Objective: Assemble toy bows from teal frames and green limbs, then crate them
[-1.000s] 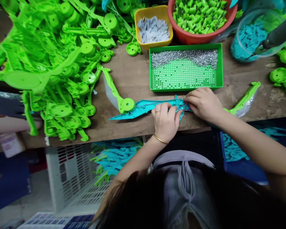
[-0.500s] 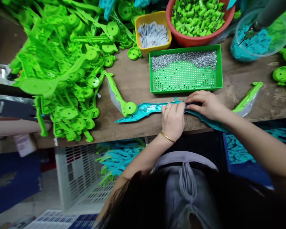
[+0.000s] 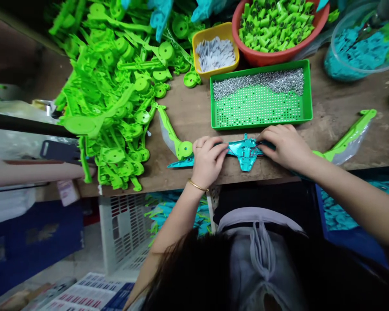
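A long teal plastic toy-bow body (image 3: pixel 243 151) lies along the front of the bench, its inner side facing up, with thin dark wire visible near its middle. My left hand (image 3: pixel 209 159) is closed over its left part, thumb and fingers gripping the edge. The fingers of my right hand (image 3: pixel 283 144) are bent and pressed on it just right of the middle; the fingertips are partly hidden. A green and grey curved limb (image 3: pixel 169 131) joins the left end by a round green hub (image 3: pixel 184 150). Another green and grey limb (image 3: pixel 350 138) extends at the right end.
A green perforated tray (image 3: pixel 262 125) of small metal screws sits behind the bow. Beyond it are a yellow tub (image 3: pixel 199 41) of grey pieces, a red bowl (image 3: pixel 278 56) of green cylinders and a clear tub (image 3: pixel 340 71) of teal parts. Green parts (image 3: pixel 116 108) pile up at left.
My left hand has slid left along the teal body, uncovering its middle section. My right hand stays close to the middle. The whole view has shifted a little.
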A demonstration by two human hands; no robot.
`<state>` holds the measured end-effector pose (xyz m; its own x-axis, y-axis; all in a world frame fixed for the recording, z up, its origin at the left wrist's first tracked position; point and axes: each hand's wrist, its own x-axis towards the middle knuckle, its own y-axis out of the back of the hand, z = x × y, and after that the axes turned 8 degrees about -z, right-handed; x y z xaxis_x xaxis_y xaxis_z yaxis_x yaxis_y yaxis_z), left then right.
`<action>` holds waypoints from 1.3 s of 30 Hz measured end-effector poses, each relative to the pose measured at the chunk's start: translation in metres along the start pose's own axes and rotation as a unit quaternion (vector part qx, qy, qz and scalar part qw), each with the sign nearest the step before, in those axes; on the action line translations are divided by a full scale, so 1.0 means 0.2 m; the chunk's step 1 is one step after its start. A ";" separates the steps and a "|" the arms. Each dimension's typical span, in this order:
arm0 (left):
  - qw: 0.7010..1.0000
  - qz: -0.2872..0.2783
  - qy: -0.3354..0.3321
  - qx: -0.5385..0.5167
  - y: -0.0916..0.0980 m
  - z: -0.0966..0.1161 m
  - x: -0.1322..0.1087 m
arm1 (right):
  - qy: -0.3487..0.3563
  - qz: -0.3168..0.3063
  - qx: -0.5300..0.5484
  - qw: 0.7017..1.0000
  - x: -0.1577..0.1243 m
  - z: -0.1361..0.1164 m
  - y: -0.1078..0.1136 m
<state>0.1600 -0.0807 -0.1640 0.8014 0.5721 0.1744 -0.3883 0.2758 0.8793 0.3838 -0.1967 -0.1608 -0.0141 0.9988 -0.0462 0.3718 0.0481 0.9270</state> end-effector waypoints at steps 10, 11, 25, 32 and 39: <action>0.988 -0.143 0.007 -0.062 0.00 0.03 0.14 | 0.056 0.016 -0.008 0.998 -0.01 -0.02 -0.01; 0.987 -0.151 0.013 -0.055 0.00 0.05 0.15 | 0.066 0.013 -0.013 0.998 -0.01 -0.02 -0.01; 0.992 -0.075 -0.081 -0.066 -0.16 0.28 0.08 | 0.054 -0.064 0.100 0.991 -0.09 0.02 0.08; 0.993 -0.086 -0.034 -0.067 -0.17 0.29 0.11 | 0.058 0.014 -0.061 0.996 -0.19 0.00 0.05; 0.994 -0.103 -0.041 0.001 -0.15 0.31 0.15 | 0.029 0.050 -0.067 0.996 -0.14 -0.03 0.01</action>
<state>0.2242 -0.1204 -0.1575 0.8982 0.4388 0.0259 -0.2111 0.3789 0.9010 0.3792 -0.2252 -0.1551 -0.0388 0.9970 0.0667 0.2467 -0.0552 0.9675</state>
